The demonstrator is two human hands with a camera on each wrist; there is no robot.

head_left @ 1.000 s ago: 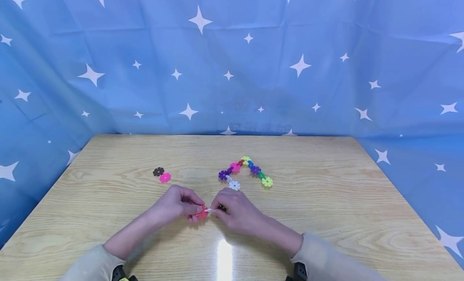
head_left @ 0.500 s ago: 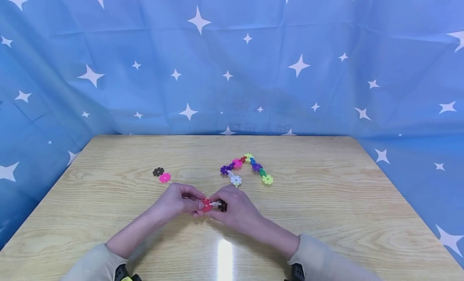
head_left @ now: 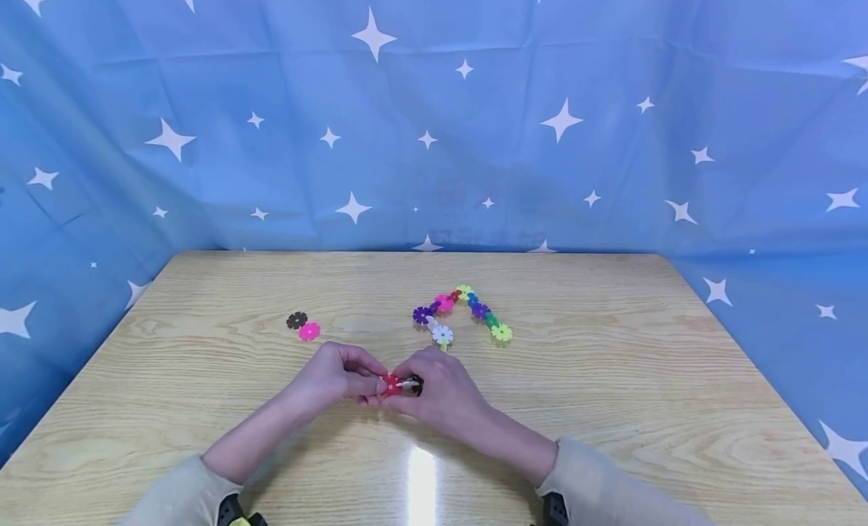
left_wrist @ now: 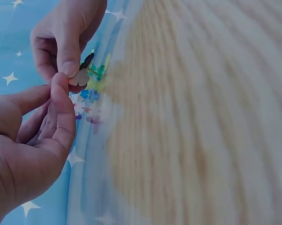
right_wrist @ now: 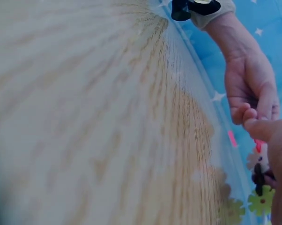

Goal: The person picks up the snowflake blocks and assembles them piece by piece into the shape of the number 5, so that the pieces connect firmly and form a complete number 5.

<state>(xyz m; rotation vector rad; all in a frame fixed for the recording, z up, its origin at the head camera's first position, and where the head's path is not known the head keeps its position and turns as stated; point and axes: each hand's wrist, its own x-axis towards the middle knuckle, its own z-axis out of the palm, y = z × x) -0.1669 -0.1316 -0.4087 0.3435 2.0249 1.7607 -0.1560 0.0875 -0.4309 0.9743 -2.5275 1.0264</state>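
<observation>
My left hand [head_left: 335,371] pinches a red snowflake disc [head_left: 391,385] between thumb and fingers. From the right, my right hand [head_left: 441,386] grips a white snowflake disc [left_wrist: 80,78] that meets the red one edge to edge. Beside the white disc is a black disc [right_wrist: 258,178], partly covered by the right fingers. A yellow-green disc [right_wrist: 261,200] follows the black one in the right wrist view. Beyond the right hand, a bent chain of joined discs [head_left: 480,311] in several colours lies on the table; where it meets the hand is hidden.
Left of the hands, a loose black disc [head_left: 296,320] and a pink disc [head_left: 309,331] lie close together on the wooden table [head_left: 610,375]. A blue star-patterned cloth [head_left: 434,119] hangs behind the table's back edge.
Both hands have shifted slightly right and away from the body, and the red and white discs sit closer together. The near end of the chain has moved slightly toward the back.
</observation>
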